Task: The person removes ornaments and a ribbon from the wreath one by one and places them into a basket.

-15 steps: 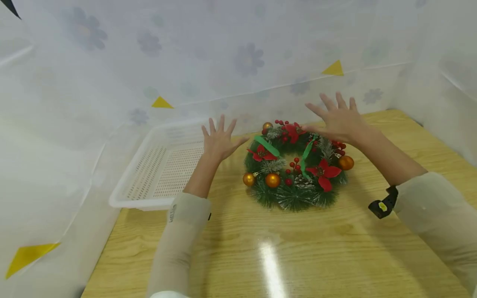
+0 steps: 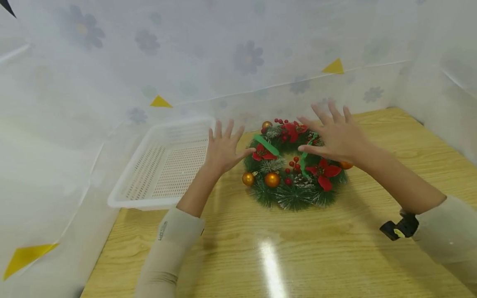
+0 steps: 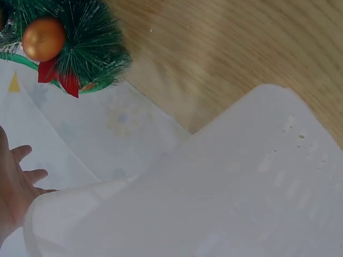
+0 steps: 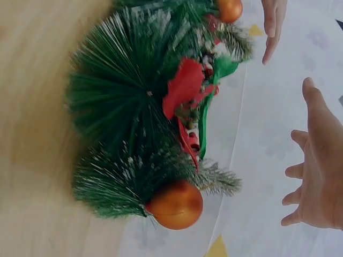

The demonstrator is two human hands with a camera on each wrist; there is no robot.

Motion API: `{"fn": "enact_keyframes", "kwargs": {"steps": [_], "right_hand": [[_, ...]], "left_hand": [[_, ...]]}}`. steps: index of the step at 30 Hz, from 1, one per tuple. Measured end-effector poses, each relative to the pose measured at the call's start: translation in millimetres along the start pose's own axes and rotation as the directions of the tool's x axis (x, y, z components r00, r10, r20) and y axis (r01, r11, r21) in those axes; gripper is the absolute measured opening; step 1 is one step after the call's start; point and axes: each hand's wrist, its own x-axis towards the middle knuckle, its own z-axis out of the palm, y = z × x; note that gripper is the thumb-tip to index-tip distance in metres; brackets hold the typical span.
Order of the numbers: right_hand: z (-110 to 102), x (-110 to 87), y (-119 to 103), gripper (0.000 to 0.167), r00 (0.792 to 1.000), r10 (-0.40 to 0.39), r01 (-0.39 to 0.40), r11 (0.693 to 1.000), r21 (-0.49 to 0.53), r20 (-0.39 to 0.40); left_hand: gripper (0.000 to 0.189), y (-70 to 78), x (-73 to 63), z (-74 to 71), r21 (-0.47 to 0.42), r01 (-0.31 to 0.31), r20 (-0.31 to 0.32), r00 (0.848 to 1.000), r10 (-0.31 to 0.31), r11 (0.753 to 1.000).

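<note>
A green Christmas wreath (image 2: 296,196) lies on the wooden table, trimmed with red poinsettias (image 2: 324,171), orange balls (image 2: 272,179), red berries and a pine cone. Two strands of green ribbon (image 2: 266,145) cross it. My left hand (image 2: 222,152), fingers spread, hovers between the white basket and the wreath's left side, holding nothing. Over the wreath's right part, my right hand (image 2: 339,136) is also spread and bare, hiding some of the trimmings from the head view. The right wrist view shows that hand (image 4: 321,176) apart from the greenery.
A white perforated plastic basket (image 2: 145,203) stands left of the wreath on the table (image 2: 238,248). Pale flowered sheeting (image 2: 208,54) with yellow triangles (image 2: 161,101) surrounds the table at the back and sides. A black wrist device (image 2: 400,227) sits by my right cuff.
Both hands have come lower in the head view. The left shifted slightly right towards the wreath; the right moved slightly left, now covering part of the right-hand orange ball. The wreath stayed put.
</note>
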Motion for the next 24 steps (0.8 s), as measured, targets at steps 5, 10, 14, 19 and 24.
{"fn": "enact_keyframes", "kwargs": {"steps": [5, 10, 14, 19, 24], "right_hand": [[9, -20.3, -17, 0.082, 0.996, -0.06, 0.059, 0.998, -0.016, -0.071], [19, -40.8, -31, 0.081, 0.995, -0.081, 0.081, 0.997, 0.012, -0.05], [30, -52.0, -38, 0.079, 0.996, -0.088, 0.087, 0.991, 0.1, 0.009], [49, -60.8, -44, 0.082, 0.992, -0.12, 0.113, 0.985, 0.127, 0.049], [63, -63.5, -51, 0.092, 0.985, -0.15, 0.143, 0.986, 0.08, 0.089]], "left_hand": [[0.079, 8.4, -21.0, 5.8, -0.005, -0.075, -0.032, 0.997, 0.074, 0.997], [0.077, 13.6, -39.9, 16.2, 0.026, -0.149, -0.03, 0.988, 0.15, 0.988], [0.076, 16.4, -49.8, 21.5, 0.059, -0.202, -0.026, 0.979, 0.204, 0.978], [0.074, 19.5, -56.9, 27.3, 0.131, -0.237, -0.01, 0.971, 0.241, 0.963], [0.072, 21.5, -59.5, 31.9, 0.186, -0.248, -0.015, 0.967, 0.256, 0.951]]}}
